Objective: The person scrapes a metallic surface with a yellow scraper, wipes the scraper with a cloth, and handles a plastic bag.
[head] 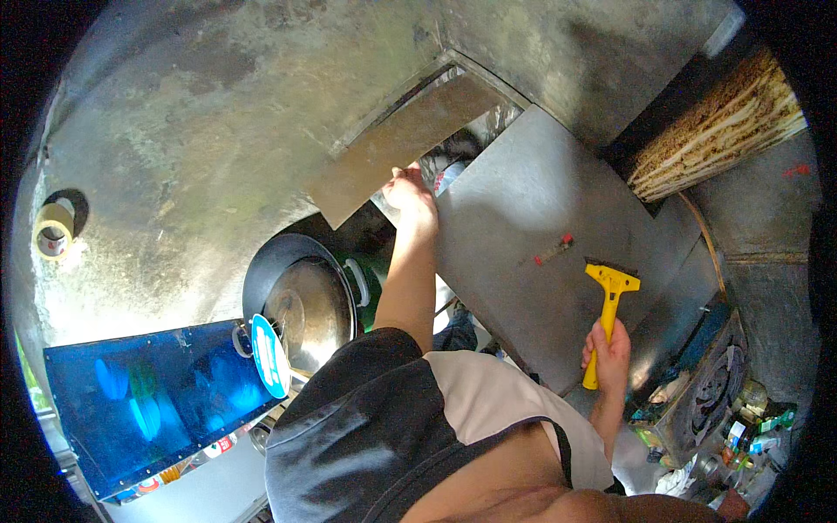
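My left hand [410, 189] reaches up to a long, flat brownish panel [405, 137], its fingers curled at the panel's lower edge. The panel lies slanted across a rectangular opening [490, 121] with a raised metal rim, and one end sticks out past it. Shiny crumpled material shows inside the opening. Lower right, my right hand [608, 356] is closed round the handle of a yellow scraper [609, 301], its wide head pointing up. A small tool with red ends [554, 250] lies on the grey metal sheet [516, 196] to the scraper's left.
A large metal wok [307, 307] stands below the panel, beside a blue panel [157, 399]. At the far left is a roll of tape [53, 230]. A rough, layered slab [719, 131] is at upper right. Bottles and clutter [745, 431] sit at lower right.
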Available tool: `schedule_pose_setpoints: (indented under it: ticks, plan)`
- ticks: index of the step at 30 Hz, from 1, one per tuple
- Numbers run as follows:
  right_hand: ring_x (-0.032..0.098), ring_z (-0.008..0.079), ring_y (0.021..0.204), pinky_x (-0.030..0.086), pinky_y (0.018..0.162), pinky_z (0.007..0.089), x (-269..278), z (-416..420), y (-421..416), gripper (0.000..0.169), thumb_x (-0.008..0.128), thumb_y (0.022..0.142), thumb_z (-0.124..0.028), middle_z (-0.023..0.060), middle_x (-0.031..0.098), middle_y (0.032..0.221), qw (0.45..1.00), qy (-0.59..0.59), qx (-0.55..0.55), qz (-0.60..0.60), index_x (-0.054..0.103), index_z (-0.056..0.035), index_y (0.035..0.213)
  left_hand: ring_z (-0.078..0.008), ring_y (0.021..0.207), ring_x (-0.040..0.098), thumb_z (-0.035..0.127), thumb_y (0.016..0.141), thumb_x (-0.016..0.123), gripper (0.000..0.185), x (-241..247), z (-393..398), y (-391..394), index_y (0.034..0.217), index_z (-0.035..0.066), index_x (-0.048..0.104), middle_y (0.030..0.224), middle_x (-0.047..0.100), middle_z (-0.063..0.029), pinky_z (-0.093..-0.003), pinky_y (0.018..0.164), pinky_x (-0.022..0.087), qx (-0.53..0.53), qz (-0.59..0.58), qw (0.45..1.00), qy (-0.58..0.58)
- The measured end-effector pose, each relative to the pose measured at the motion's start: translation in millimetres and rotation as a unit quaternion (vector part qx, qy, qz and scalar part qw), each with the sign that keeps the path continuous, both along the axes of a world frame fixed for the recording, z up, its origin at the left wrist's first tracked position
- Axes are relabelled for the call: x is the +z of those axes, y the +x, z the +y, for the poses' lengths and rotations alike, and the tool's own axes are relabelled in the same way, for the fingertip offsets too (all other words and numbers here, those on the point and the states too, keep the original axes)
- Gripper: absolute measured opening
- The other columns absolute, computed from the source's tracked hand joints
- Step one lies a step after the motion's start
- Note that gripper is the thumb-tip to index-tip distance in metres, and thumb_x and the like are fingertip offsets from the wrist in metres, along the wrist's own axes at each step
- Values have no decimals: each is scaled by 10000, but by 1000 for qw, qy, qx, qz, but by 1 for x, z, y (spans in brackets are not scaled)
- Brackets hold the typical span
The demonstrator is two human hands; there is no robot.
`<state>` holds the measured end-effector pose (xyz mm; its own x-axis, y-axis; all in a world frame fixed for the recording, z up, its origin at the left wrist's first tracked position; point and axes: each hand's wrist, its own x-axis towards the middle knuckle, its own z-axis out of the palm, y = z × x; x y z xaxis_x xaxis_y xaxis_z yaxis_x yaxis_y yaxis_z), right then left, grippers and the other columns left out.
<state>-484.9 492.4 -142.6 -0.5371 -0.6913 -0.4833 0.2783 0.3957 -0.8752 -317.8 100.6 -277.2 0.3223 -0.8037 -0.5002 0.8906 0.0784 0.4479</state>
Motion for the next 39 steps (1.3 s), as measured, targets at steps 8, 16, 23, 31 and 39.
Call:
schedule_pose_setpoints:
  ticks: [8, 16, 23, 31, 39]
  plan:
    - [419, 73, 423, 368, 372, 216, 10, -8, -1, 133, 503, 893, -193, -4, 437, 603, 1000, -2, 3, -4, 433, -81, 874, -234, 678, 542, -32, 864, 423, 189, 2, 29, 0, 1021, 74, 419, 936, 511, -106, -348, 620, 532, -50, -83, 994, 41]
    - [420, 75, 425, 368, 372, 214, 5, -1, -4, 143, 501, 895, -199, -3, 430, 602, 1000, -6, 12, 2, 427, -78, 885, -225, 701, 544, -39, 864, 433, 158, 2, 24, 18, 1003, 37, 439, 930, 513, -96, -355, 632, 545, -38, -79, 996, 12]
    - [425, 78, 433, 371, 374, 220, 1, -1, -2, 144, 499, 896, -201, -1, 429, 603, 1000, 0, 21, -20, 424, -79, 883, -197, 636, 535, -37, 854, 451, 99, 0, 9, -15, 878, 45, 400, 829, 528, -92, -324, 522, 504, -23, -12, 1000, -3]
    - [425, 80, 433, 369, 375, 222, 8, -5, 4, 141, 491, 900, -204, -3, 428, 589, 999, -2, 32, 4, 422, -83, 888, -242, 702, 565, 33, 860, 472, 147, 20, 20, -28, 995, -25, 477, 858, 549, -145, -362, 584, 515, -147, 45, 984, 91]
    - [423, 77, 433, 369, 374, 218, 5, -4, 5, 124, 489, 898, -185, -2, 434, 594, 1000, -11, 19, -3, 424, -80, 903, -253, 774, 582, 68, 843, 532, 145, 52, 27, 7, 974, 4, 540, 812, 594, -97, -343, 760, 485, -321, -410, 837, -169]
